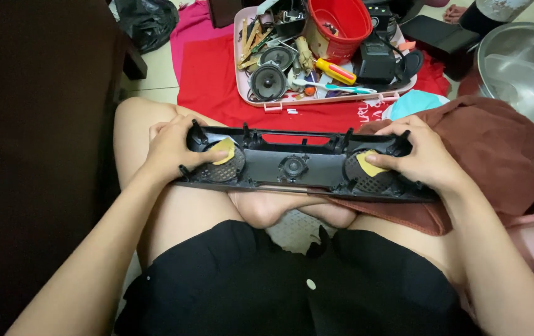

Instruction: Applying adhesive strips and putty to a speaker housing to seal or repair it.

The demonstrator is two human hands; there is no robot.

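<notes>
A long black speaker grille panel [298, 167] is being held crosswise over the lap. The left hand [173, 149] and right hand [425, 155] are clamped on its opposite ends, thumbs pressing yellow pads [224, 149].

Pale tiled floor [155, 78] shows at the far left, beside dark wooden furniture [37, 155]; a red cloth [217, 87] covers the floor farther off.

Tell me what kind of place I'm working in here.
Probably a home floor used as a makeshift repair spot. You sit cross-legged on pale floor tiles, a pink tray of loose speakers and screwdrivers lies on a red cloth, and a steel bowl stands nearby.
</notes>
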